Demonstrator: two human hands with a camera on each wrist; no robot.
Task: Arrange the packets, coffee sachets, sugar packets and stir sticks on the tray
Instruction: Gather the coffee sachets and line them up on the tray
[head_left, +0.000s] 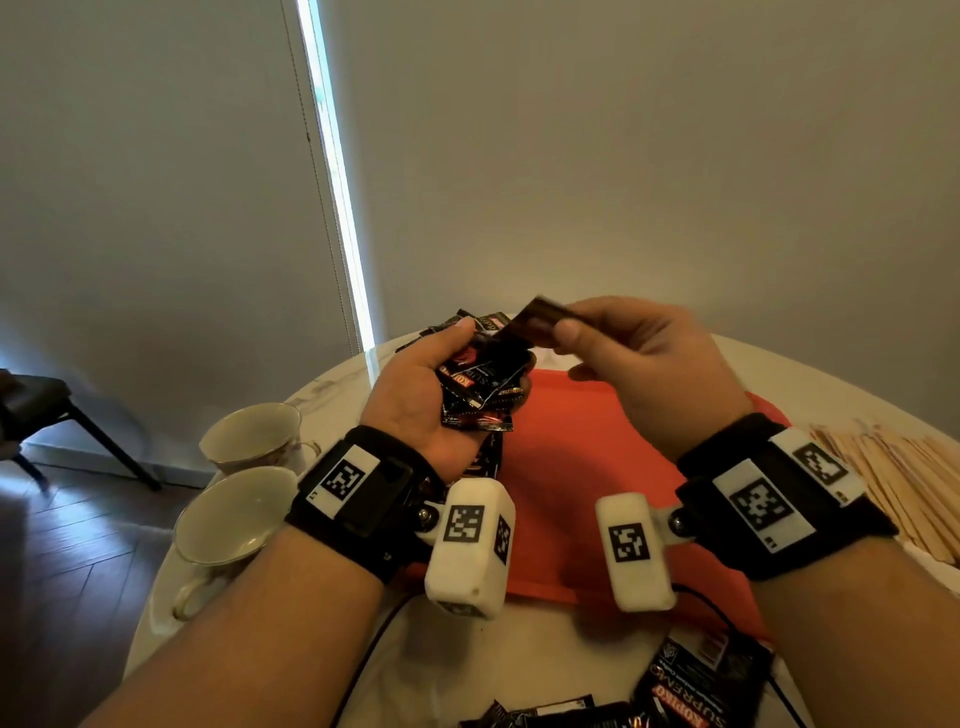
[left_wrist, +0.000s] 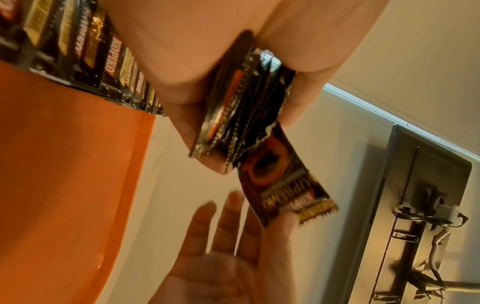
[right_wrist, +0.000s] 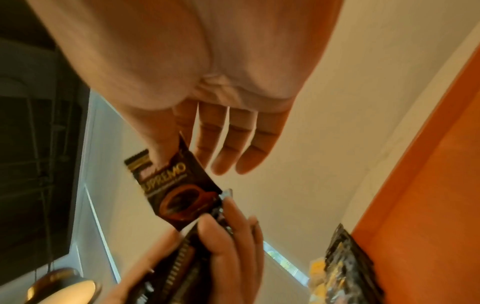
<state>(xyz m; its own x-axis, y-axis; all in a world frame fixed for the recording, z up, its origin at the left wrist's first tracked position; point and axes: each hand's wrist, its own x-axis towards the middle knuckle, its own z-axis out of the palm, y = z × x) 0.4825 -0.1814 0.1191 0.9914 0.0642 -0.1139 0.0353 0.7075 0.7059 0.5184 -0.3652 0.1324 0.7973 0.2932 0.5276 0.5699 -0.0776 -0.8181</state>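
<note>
Above the orange tray (head_left: 571, 467), my left hand (head_left: 441, 384) grips a bundle of black coffee sachets (head_left: 483, 384), palm up. My right hand (head_left: 566, 332) pinches one single sachet (head_left: 540, 319) by its end between thumb and forefinger, its other end at the bundle. In the left wrist view the bundle (left_wrist: 233, 107) sits edge-on between my thumb and fingers, and the single sachet (left_wrist: 280, 185) sticks out of it. The right wrist view shows that sachet (right_wrist: 176, 189) with a coffee cup print, and my left hand (right_wrist: 221, 236) below it. Wooden stir sticks (head_left: 893, 478) lie right of the tray.
Two empty teacups (head_left: 254, 436) (head_left: 234, 514) stand left of the tray on the white round table. More sachets lie at the near edge (head_left: 701, 686) and behind the tray (head_left: 467, 322). A row of sachets (left_wrist: 91, 51) lines one side of the tray.
</note>
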